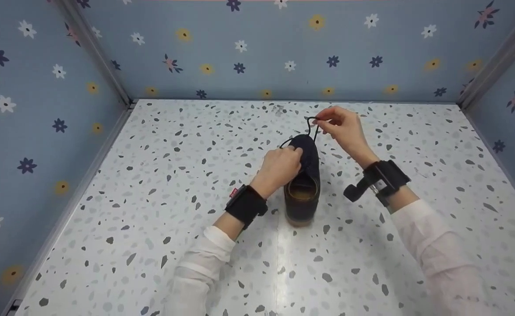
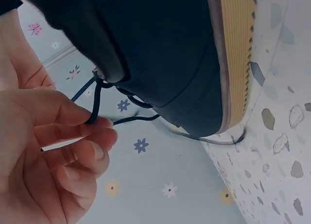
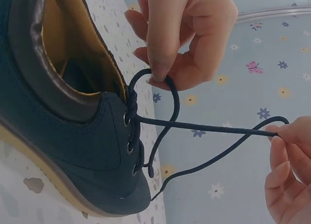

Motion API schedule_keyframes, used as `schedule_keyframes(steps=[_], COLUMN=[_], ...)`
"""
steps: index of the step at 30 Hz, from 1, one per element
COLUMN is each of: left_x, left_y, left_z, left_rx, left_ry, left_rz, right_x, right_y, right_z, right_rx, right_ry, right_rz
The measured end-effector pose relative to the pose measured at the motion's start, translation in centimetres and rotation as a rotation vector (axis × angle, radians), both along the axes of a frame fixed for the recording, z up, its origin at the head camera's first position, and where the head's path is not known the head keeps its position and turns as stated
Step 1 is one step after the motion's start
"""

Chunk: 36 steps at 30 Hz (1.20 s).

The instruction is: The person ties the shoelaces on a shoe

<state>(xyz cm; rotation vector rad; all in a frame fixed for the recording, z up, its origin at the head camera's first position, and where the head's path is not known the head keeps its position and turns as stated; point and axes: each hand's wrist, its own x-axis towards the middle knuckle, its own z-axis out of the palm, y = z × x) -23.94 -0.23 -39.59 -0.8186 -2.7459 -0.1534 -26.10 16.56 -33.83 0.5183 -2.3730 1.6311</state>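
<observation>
While the dark shoe (image 1: 311,163) rests on the speckled tabletop (image 1: 152,219), toe at twelve o'clock and heel at six in the head view, both hands are occupied at its laced front. The left hand (image 1: 280,166) is nearer, coming in from eight o'clock with its fingers over the shoe; in the right wrist view, its thumb and finger pinch a loop (image 3: 177,100) in the lace (image 3: 214,129) close to the eyelets (image 3: 129,146). The right hand (image 1: 341,130) is raised at one o'clock from the shoe, its fingertips pinching a farther stretch of lace, so the shoe lies toward seven from them. What seems to matter most is how the two held parts cross: a straight strand runs from the eyelets to the right fingertips, crossing the loop; which passes in front is hard to tell.
</observation>
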Motion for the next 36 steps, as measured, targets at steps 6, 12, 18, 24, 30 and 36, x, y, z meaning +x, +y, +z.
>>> schedule_keyframes(steps=[6,12,18,24,30,36], left_x=[0.0,-0.1,0.0,0.1,0.1,0.2], left_y=[-0.1,-0.1,-0.1,-0.2,-0.3,-0.3], left_z=[0.1,0.2,0.1,0.0,0.0,-0.1], left_rx=[-0.017,0.030,0.059,0.062,0.067,0.071], left_ry=[0.014,0.026,0.038,0.092,0.128,0.155], left_rz=[-0.007,-0.035,-0.065,-0.085,-0.111,-0.134], right_x=[0.1,-0.2,-2.6,-4.2,-4.5,-4.9], right_y=[-1.0,-1.2,-0.7,-1.4,-2.8,-3.7], right_z=[0.8,0.9,-0.8,-1.5,-1.1,-1.5], right_rx=[0.045,0.063,0.072,0.161,0.234,0.321], right_ry=[0.010,0.028,0.016,0.024,0.068,0.069], right_rz=[0.032,0.070,0.115,0.172,0.295,0.431])
